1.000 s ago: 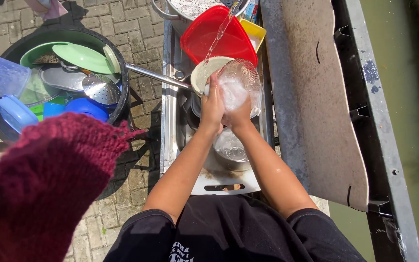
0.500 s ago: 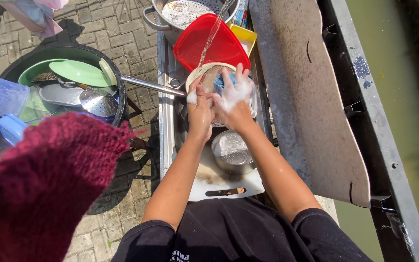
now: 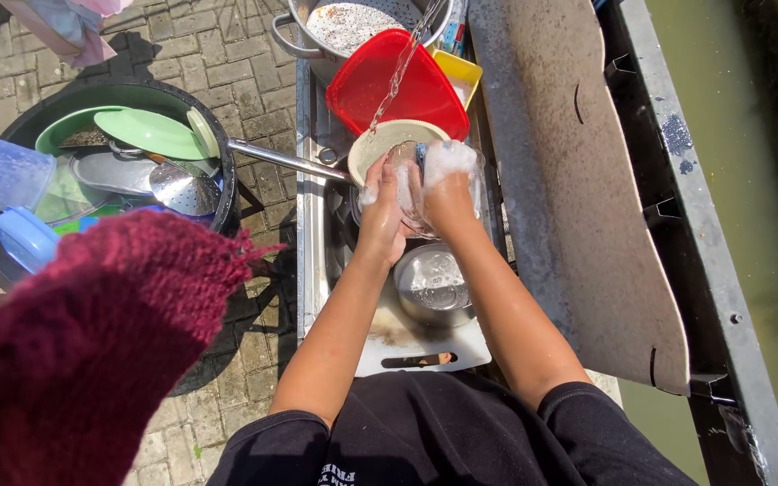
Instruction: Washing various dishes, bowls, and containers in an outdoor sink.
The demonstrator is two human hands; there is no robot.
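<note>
Both soapy hands have kept scrubbing the glass bowl, unchanged.

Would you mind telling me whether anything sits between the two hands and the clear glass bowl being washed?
Nothing visible does: the left hand and the soapy right hand both rest directly on the glass bowl, with only suds between.

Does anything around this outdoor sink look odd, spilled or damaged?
Mostly normal washing-up. Two oddities: a dark red knitted cloth blocks the lower left of the view, and the grey board beside the sink looks worn, with notched edges. Both hands are soapy around a clear glass bowl.
</note>
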